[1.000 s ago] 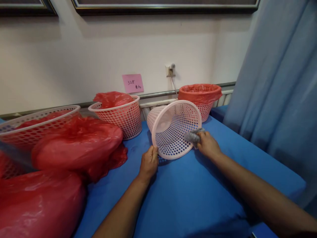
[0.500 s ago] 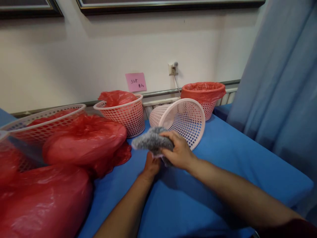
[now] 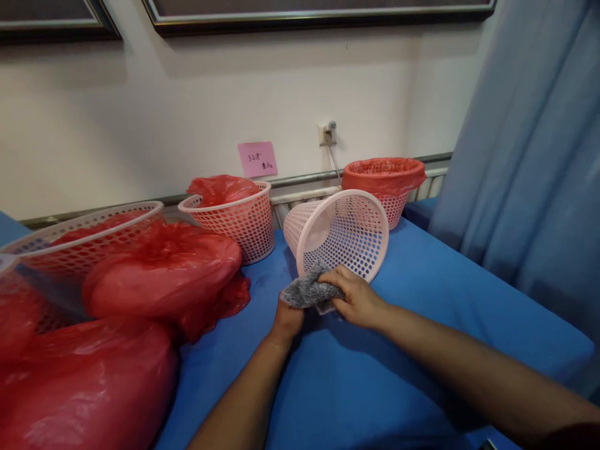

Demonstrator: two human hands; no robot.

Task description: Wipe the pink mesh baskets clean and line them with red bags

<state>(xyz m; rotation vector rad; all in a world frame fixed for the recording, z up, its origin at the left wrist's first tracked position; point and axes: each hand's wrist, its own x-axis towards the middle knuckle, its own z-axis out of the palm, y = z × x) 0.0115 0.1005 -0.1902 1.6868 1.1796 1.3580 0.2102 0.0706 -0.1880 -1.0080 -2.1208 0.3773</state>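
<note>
The right hand is closed around a bunched grey cloth, thumb below and fingers over the top, knuckles up. The cloth's free end points left, overlapping the left hand and covering its fingers, so whether that hand grips anything cannot be told.

Just beyond both hands, and slightly right of the left one, a pale pink basket lies on its side. Its long axis runs away from the person and a little left: the mouth faces the hands, turned slightly right, and the base is at the back. The cloth lies across the near, lower left part of the rim in this view; the right hand is nearer the middle of the mouth, the left hand nearer its left edge.

The left forearm rises steeply from the bottom edge; the right reaches in low from the lower right corner.

Underneath is a blue bench. Farther left sit red bags; behind the basket, to the right, stands a red-lined basket.
</note>
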